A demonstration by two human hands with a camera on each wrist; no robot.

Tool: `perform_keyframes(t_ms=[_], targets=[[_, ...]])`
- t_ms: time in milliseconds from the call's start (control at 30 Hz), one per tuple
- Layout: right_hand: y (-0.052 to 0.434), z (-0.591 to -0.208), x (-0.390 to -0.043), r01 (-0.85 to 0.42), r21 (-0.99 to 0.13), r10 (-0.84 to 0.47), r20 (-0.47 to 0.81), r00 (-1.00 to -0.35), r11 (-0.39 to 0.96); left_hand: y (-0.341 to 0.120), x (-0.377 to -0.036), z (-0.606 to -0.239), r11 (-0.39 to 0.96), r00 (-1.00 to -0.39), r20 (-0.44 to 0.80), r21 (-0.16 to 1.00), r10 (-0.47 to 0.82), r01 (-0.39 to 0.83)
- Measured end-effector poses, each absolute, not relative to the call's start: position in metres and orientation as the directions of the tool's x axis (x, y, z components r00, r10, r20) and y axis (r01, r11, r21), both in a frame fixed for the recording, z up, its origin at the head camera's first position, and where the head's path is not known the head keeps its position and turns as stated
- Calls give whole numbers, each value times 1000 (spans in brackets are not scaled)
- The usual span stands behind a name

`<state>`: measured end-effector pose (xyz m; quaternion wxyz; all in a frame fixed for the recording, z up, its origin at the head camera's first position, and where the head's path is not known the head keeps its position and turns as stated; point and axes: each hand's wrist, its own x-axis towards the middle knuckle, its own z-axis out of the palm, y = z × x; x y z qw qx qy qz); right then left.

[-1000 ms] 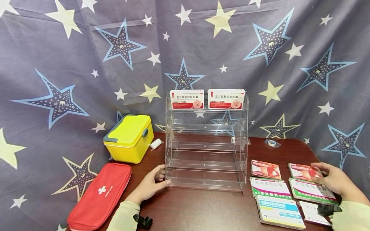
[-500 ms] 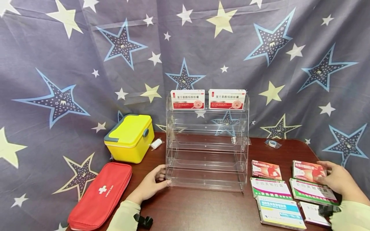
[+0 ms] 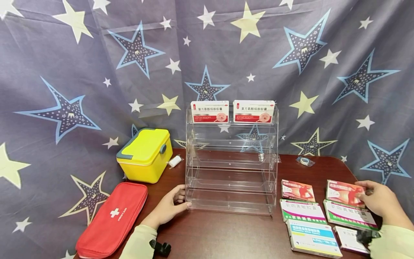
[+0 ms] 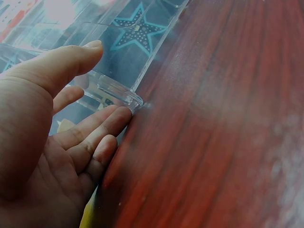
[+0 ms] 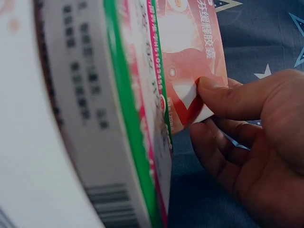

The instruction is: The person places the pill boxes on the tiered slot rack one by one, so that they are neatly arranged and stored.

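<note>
Red box [image 3: 344, 192] pinched by the right hand [image 3: 381, 202], print blurred; left hand [image 3: 168, 208] relaxed against the clear rack [image 3: 231, 162].

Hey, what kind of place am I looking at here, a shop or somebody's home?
Probably a staged pharmacy-style setup, not a real shop: a clear acrylic tiered rack holding medicine boxes on a dark wooden table, a red first-aid pouch, and a star-printed cloth backdrop.

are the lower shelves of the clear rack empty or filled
Empty. Only the top tier of the clear acrylic shelf rack holds anything: two red-and-white medicine boxes. The three tiers below show just the backdrop and table through them.
</note>
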<state>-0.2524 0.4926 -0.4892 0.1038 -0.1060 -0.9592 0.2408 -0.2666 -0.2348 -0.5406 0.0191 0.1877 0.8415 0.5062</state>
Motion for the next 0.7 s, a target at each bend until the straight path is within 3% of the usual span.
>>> perform_keyframes(t_ms=[433, 700], targets=[[486, -481, -253, 124, -513, 260, 201, -945, 849, -234, -266, -541, 382, -919, 168, 871, 356, 307], [475, -471, -251, 120, -552, 321, 283, -904, 825, -235, -267, -541, 378, -918, 178, 871, 354, 315]])
